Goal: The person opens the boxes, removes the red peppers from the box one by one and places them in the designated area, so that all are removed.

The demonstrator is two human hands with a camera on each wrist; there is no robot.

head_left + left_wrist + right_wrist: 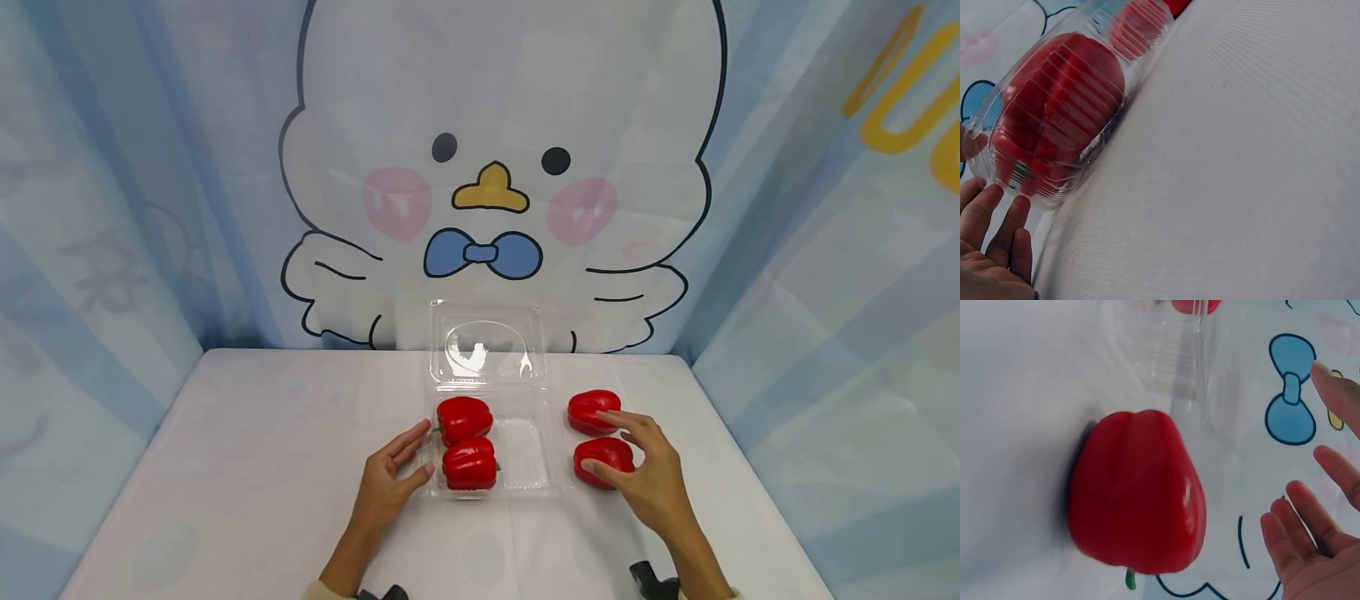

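A clear plastic clamshell box [527,454] stands mid-table with its lid [486,342] raised at the back. Two red bell peppers fill its left half, the far one [463,419] and the near one [470,464]. My left hand [392,477] is at the box's left side, fingers extended and fingertips right at its rim. To the right of the box lie two more red bell peppers, a far one [587,412] and a near one [604,457]. My right hand [651,473] hovers over the near pepper, thumb and fingers spread; in the right wrist view they stand apart from the pepper [1138,494].
A white cloth covers the table [255,467]. Behind it hangs a curtain [495,100] printed with a cartoon bird, and further curtains flank both sides. The box's right half [525,433] holds no pepper.
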